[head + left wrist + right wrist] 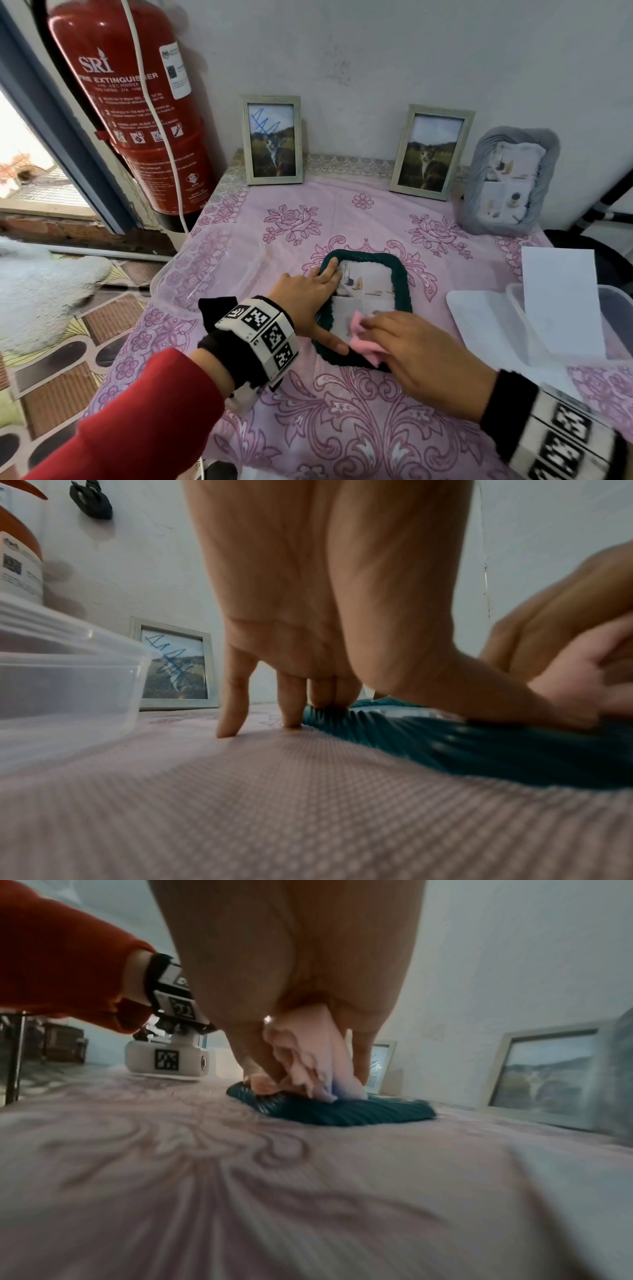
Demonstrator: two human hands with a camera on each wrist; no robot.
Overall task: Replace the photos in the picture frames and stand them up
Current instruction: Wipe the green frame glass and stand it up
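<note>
A dark green ribbed frame [400, 274] lies flat, face up, in the middle of the table. My left hand [308, 301] presses its left rim with straight fingers [322, 693] and thumb. My right hand [404, 346] holds a crumpled pink cloth [363, 334] against the frame's glass near the front edge; the cloth [308, 1066] is bunched under the fingers. Two pale wooden frames [272, 140] [430, 152] with a cat photo stand against the wall; the left one has blue scribbles. A grey ribbed frame [507, 185] stands at the right.
A clear plastic tub [58, 674] sits at the table's left edge. Another tub [613, 308] with white paper [561, 298] and a lid [479, 318] stands at the right. A red fire extinguisher [130, 102] hangs at the back left. A pink flowered cloth [308, 428] covers the table.
</note>
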